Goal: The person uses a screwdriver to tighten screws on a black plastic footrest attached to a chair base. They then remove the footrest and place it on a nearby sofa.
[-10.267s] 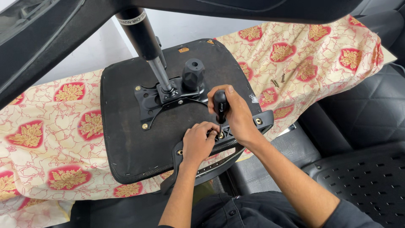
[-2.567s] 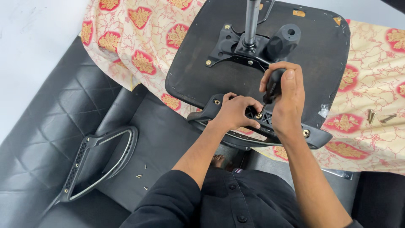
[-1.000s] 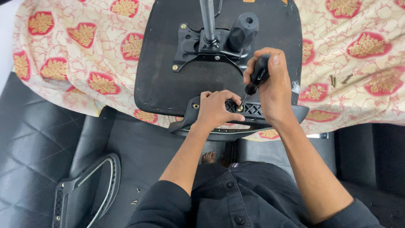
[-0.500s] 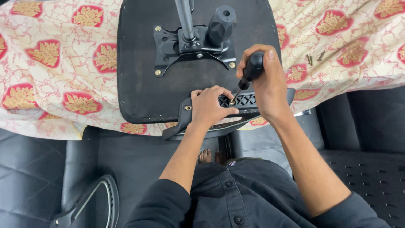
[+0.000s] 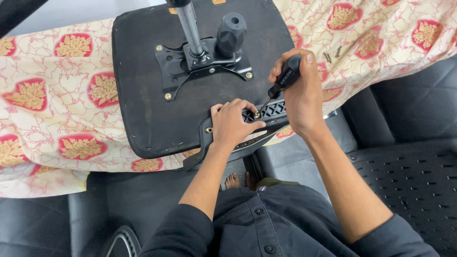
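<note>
Both hands are working the front edge of the upturned seat base (image 5: 143,95); my left hand (image 5: 233,124) is pressing flat on the black armrest bracket (image 5: 266,116), pinning it down, while my right hand (image 5: 299,90) is gripping a black-handled screwdriver (image 5: 281,83) tight, tip sitting on a brass screw (image 5: 257,114); judging by that, this one's partly in, not seated yet; centre mechanism plate (image 5: 204,62) is already looking bolted on; spare screws (image 5: 333,53) are still lying on the patterned cloth (image 5: 57,95), so more fastening's probably left.
</note>
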